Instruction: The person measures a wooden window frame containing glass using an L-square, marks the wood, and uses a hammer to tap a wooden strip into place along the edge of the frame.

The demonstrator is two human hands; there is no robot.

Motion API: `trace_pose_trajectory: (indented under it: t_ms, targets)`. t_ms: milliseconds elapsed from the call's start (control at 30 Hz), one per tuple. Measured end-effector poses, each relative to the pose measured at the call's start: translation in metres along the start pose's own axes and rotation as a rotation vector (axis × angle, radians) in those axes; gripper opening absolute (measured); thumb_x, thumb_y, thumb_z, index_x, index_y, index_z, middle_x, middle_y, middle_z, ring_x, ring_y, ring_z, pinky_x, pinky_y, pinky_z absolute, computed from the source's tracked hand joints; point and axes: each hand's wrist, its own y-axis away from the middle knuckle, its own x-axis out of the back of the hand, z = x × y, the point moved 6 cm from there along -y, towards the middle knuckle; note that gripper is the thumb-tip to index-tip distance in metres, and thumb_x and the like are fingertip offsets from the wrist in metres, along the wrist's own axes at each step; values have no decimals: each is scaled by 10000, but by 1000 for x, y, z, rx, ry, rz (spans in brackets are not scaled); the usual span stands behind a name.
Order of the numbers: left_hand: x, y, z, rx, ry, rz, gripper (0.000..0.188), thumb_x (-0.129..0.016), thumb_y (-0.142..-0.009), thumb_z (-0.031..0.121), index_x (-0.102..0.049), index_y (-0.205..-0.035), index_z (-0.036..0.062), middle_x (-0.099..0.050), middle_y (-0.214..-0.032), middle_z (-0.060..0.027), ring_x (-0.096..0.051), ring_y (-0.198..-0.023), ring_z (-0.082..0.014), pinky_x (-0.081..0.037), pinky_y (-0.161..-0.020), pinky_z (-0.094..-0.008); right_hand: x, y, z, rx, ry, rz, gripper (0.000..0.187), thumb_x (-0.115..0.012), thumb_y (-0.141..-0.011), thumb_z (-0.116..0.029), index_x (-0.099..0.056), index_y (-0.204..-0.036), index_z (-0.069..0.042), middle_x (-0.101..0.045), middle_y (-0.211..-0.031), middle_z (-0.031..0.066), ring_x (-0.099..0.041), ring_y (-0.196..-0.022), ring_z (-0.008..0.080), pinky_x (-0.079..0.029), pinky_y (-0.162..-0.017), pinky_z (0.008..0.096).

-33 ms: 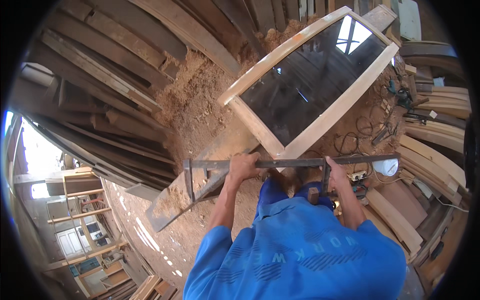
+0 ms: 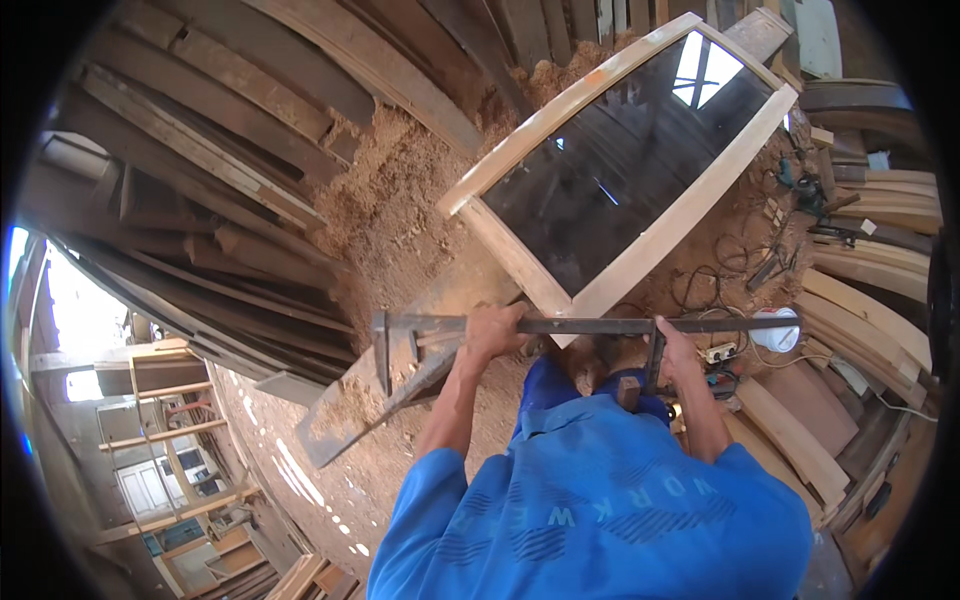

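Note:
A long dark metal bar clamp [image 2: 590,326] lies crosswise in front of my body, held level in both hands. My left hand [image 2: 494,330] is closed around the bar left of its middle, with the fixed jaw beyond it at the left end. My right hand [image 2: 678,352] grips the clamp at the sliding jaw, whose handle [image 2: 628,392] points toward me. Just past the bar, a pale wooden frame [image 2: 690,200] with a dark glass pane [image 2: 600,170] lies at a slant. The frame's near corner comes close to the bar.
A dusty board [image 2: 335,415] slants under the clamp's left end. Wood shavings [image 2: 400,190] and leaning planks [image 2: 250,100] fill the far left. At right are a white bucket [image 2: 776,338], a power strip [image 2: 718,353], cables, a green power tool [image 2: 808,190] and stacked curved timbers [image 2: 865,320].
The clamp and both hands have shifted slightly to the right in the picture. My hold on it is the same.

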Motion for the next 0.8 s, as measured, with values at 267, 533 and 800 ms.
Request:
trace_pose_trajectory:
  t_ms: [267,533,800]
  targets:
    - [14,-131,47,-386,-125,216,255,-797,-716,226,-688,-941,177,-642,-952,-60,-593,-1051,-272,-410,-882,-448,30,-15,4,124,-347,196,137,-671,-977,-194,-666,-991,-59,-685,-884,56,-668,-777,190,-577,-725,328]
    - [4,-222,57,-522,-166,146,310,-833,-705,203,-723,-992,163,-597,-1110,-97,-541,-1137,-302,-407,-978,-449,23,-34,12,264,-521,354,175,-676,-965,-110,-605,-1060,18,-664,-980,116,-685,-828,237,-606,-739,382]
    - [55,-271,-44,-100,3,369,748,-863,-706,363,-549,-1361,181,-522,-1371,-241,-442,-1316,-424,-355,-1060,-577,9,-48,13,362,-535,424,117,-663,-974,-118,-646,-1025,-14,-689,-927,79,-687,-796,196,-586,-713,332]
